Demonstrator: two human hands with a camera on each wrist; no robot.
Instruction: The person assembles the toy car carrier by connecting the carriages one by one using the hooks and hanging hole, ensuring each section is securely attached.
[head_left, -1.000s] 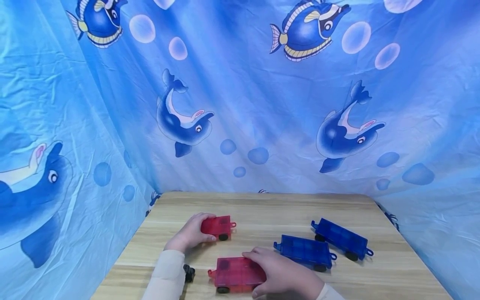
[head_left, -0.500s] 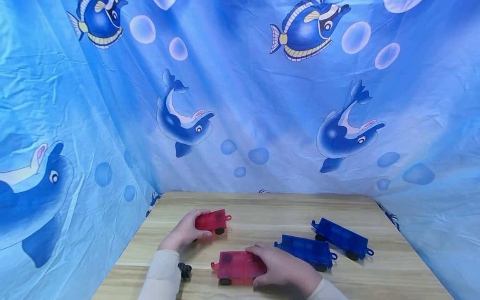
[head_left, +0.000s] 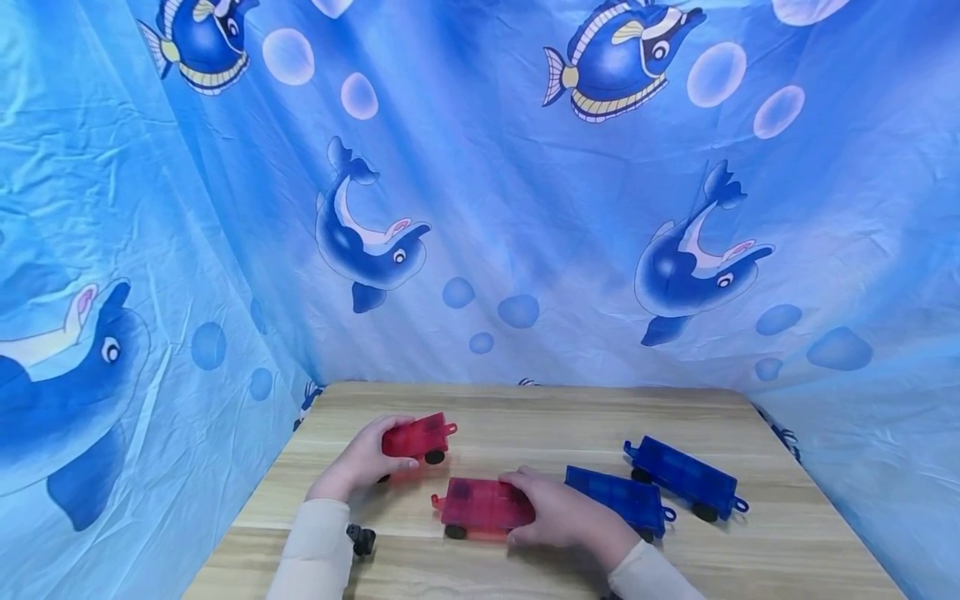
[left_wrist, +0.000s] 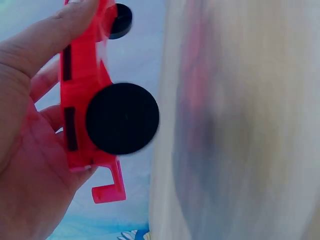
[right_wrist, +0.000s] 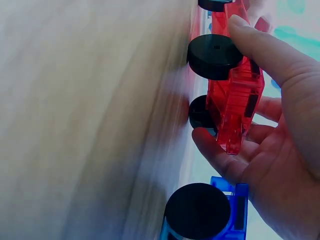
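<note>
Two translucent red toy wagons with black wheels are in the hands. At the left in the head view, the left hand grips one red wagon, thumb on its near side, loop end pointing right. A hook hangs from its other end in the left wrist view, and the wheel is close over the tabletop. Nearer the middle, the right hand grips the right end of the second red wagon, whose hook points left. Its wheels stand close to the tabletop in the right wrist view.
Just beyond the right hand is a blue wagon, partly covered by that hand. A second blue wagon stands slantwise behind it to the right. A wooden tabletop carries everything, with a blue sea-print cloth behind and at the sides.
The left hand has moved its red wagon left and farther from the person. The right hand has moved the other red wagon away from the person, slightly right. The blue wagons stay put.
</note>
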